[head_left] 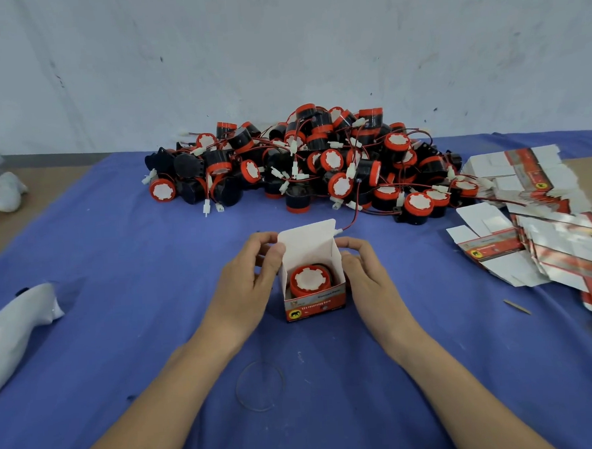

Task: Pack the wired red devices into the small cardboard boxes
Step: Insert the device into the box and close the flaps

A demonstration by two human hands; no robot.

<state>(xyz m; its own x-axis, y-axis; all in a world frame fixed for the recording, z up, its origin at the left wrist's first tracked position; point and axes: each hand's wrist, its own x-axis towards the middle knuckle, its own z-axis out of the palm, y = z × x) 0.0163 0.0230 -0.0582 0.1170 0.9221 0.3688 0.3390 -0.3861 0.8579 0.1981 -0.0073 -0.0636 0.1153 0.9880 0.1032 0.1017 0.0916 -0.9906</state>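
Red device (310,281) face-up in open box (314,302), axis vertical

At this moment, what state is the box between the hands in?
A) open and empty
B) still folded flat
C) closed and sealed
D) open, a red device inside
D: the small cardboard box has its lid flap up and a red device sits inside, with the left hand and right hand holding its sides.
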